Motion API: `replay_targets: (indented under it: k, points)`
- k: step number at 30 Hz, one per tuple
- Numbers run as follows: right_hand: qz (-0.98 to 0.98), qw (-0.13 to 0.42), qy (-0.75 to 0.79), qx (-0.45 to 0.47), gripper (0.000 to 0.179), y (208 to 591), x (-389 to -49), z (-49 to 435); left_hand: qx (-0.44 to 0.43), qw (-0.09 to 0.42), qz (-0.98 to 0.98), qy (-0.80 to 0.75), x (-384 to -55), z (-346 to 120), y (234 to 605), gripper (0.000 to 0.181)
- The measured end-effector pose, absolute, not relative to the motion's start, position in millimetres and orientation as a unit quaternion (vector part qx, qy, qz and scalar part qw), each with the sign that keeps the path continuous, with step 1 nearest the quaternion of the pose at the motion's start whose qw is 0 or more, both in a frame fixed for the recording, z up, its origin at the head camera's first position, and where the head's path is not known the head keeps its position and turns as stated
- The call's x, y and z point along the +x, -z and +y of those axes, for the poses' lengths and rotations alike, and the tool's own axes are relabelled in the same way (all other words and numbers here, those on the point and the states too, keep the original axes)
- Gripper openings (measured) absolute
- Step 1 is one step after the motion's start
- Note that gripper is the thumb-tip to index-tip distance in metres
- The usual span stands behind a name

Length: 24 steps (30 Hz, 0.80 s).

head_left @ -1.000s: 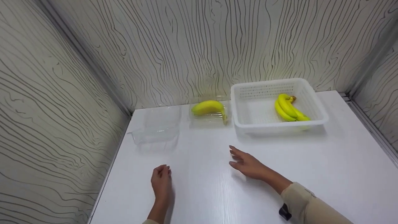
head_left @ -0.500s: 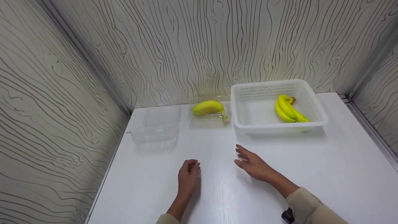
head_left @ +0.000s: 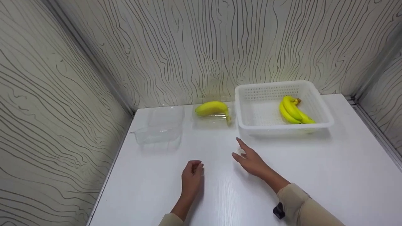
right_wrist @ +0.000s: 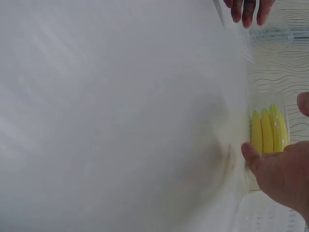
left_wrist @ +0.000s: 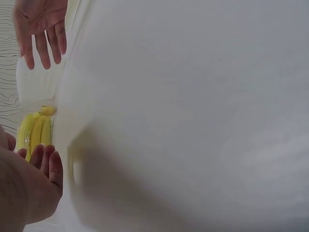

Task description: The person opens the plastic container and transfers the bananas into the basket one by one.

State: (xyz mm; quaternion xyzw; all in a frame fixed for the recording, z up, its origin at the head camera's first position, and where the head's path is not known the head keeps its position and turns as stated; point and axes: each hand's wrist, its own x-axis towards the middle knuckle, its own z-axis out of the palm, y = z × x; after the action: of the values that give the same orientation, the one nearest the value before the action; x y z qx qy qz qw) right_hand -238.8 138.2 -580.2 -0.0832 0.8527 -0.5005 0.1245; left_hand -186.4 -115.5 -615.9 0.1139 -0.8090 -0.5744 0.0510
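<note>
My left hand (head_left: 191,178) is over the front middle of the white table, fingers loosely curled with nothing in them. To its right, my right hand (head_left: 253,162) has its forefinger and thumb stretched out and holds nothing. Bananas (head_left: 213,108) lie in a clear plastic clamshell box (head_left: 204,124) by the back wall, beyond both hands. In the right wrist view these bananas (right_wrist: 267,128) show side by side behind the thumb. Another bunch of bananas (head_left: 290,110) rests in a white plastic basket (head_left: 284,127) at the back right, the nearest thing to my right hand.
A second clear clamshell box (head_left: 158,135) stands at the back left with its lid (head_left: 165,116) raised toward the wall. Wood-patterned panels (head_left: 201,47) enclose the table (head_left: 141,188) at the back and sides.
My left hand has moved to the right, closer to my right hand. The right hand has shifted slightly, its forefinger now reaching farther forward. The boxes, basket and bananas stay in place.
</note>
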Motion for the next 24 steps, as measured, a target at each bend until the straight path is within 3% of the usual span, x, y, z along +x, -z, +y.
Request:
replay_targets:
  k: [9,24]
  points:
    - [0.890,0.003,0.449,-0.080,0.082,578.5,-299.6,79.6,0.133,0.065,-0.805,0.575,-196.6,-121.0,619.8,0.020]
    - [0.855,0.001,0.510,0.090,0.083,569.7,-383.5,56.3,0.113,0.051,-0.795,0.593,-199.6,-125.1,629.3,0.024]
